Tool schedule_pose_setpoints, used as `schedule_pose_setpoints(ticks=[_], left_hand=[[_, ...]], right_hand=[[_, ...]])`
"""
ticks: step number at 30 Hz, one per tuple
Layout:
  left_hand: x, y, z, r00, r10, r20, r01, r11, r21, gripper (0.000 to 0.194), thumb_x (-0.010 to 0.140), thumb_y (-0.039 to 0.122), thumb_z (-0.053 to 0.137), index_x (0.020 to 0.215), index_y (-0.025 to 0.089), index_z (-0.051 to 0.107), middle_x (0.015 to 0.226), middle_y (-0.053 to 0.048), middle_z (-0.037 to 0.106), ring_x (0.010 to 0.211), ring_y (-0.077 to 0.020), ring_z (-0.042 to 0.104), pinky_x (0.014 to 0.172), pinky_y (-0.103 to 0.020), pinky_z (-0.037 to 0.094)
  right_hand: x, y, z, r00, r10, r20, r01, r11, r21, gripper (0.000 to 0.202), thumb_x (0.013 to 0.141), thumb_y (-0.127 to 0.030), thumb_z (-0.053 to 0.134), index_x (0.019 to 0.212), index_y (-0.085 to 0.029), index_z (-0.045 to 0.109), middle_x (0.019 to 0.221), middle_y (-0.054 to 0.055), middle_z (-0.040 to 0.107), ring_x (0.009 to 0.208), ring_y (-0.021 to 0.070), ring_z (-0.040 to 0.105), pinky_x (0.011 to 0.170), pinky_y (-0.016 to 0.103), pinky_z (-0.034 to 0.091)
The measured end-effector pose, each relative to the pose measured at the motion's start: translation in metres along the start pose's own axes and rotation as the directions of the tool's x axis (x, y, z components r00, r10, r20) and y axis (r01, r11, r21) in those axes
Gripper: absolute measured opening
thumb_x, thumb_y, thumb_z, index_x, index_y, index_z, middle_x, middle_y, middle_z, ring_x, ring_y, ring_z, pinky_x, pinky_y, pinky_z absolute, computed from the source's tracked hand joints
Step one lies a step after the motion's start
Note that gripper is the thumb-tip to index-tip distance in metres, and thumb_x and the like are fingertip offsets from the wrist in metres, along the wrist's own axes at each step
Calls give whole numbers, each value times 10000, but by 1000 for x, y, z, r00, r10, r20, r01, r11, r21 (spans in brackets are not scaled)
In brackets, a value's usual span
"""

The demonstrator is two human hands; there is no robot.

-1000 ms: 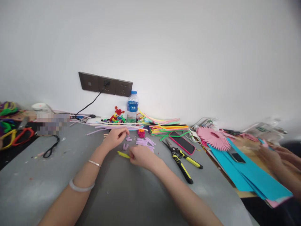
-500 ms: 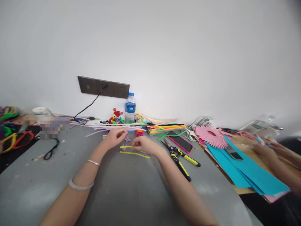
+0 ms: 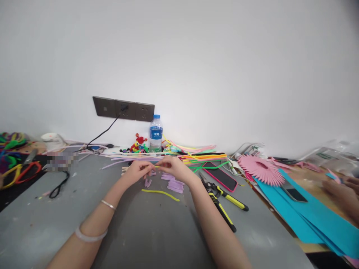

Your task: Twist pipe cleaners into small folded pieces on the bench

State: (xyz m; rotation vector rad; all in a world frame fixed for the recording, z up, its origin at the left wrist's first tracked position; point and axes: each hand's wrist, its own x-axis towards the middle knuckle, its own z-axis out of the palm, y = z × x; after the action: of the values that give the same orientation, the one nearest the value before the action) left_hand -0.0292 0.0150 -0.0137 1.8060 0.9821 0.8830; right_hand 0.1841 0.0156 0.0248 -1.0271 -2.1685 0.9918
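Observation:
My left hand (image 3: 138, 172) is closed in a pinch, and my right hand (image 3: 174, 170) pinches just beside it. Between the fingertips shows a short bit of a yellow pipe cleaner (image 3: 157, 166); the rest of it is hidden by the fingers. A second yellow pipe cleaner (image 3: 160, 192) lies on the table nearer to me, slightly curved. Folded purple pipe cleaner pieces (image 3: 175, 185) lie under my right hand, and a small bent purple piece (image 3: 147, 183) sits below my left fingers.
Black-and-yellow-handled cutters (image 3: 221, 200) and a pink-cased phone (image 3: 221, 176) lie to the right. Behind my hands are bundled colourful pipe cleaners (image 3: 206, 157) and a water bottle (image 3: 156, 134). Blue sheets (image 3: 305, 216) and another person's hand (image 3: 340, 192) are at far right.
My right hand has lifted one yellow pipe cleaner off the table and brought it to my left hand, so the fingertips now meet. More folded purple pieces have come into sight.

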Motion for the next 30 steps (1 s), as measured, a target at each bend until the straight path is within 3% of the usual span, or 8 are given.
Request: schedule_pose_setpoints(ticks=[4,7,9,11,15,20,25,30], left_hand=[[3,2,5,963,-25,-269,-2,995,-101,419,830,536,569,767,142,698,605,-13,609,488,-104,483,483,-219,386],[4,4,13,923,-107,-370,7,965,-262,459,840,570,537,838,141,700,637,-15,602,501,-103,471,476,-219,375],[4,5,19,931,-114,-347,15,961,-276,455,837,569,541,823,141,693,647,-20,609,519,-109,478,483,-222,375],[3,6,23,955,-92,-283,26,973,-231,438,830,558,554,792,143,688,658,-25,621,554,-124,496,500,-228,381],[-2,10,24,992,-102,-76,89,984,-157,387,812,523,597,757,151,688,685,-18,610,584,-125,490,517,-231,372],[-7,20,24,956,-255,146,291,888,-356,352,782,489,668,703,152,603,546,35,496,480,-87,433,466,-209,335],[-6,23,26,941,-303,150,337,803,-491,343,719,454,748,695,144,602,620,13,552,512,-70,457,461,-187,345],[-5,20,25,946,-324,22,280,780,-560,313,684,412,789,678,139,634,619,12,555,523,-64,445,484,-186,364]], right_hand=[[-5,13,-3,995,43,91,-85,845,529,504,809,-406,667,1257,-208,548,914,51,689,700,147,625,653,269,489],[-1,24,4,995,59,-86,25,668,744,553,763,-501,681,1223,-218,560,961,60,676,714,136,620,656,259,500],[5,30,14,984,91,-151,56,649,759,519,715,-481,731,1147,-224,602,901,32,663,660,116,588,618,240,482],[11,33,25,981,117,-158,30,706,708,400,699,-458,753,987,-195,662,734,-5,623,588,102,538,576,226,450],[10,34,30,970,176,-165,-30,766,643,335,736,-490,713,816,-167,675,639,-19,593,551,91,507,564,220,421],[2,31,19,994,94,-47,-44,780,624,322,752,-464,712,835,-154,676,695,-7,636,612,100,557,609,229,444],[2,29,20,992,98,-86,-18,755,656,304,723,-429,749,837,-170,638,712,-11,638,642,123,603,625,250,476],[2,19,20,981,86,-177,48,769,637,292,727,-436,743,759,-182,603,695,1,640,643,137,610,619,257,478]])
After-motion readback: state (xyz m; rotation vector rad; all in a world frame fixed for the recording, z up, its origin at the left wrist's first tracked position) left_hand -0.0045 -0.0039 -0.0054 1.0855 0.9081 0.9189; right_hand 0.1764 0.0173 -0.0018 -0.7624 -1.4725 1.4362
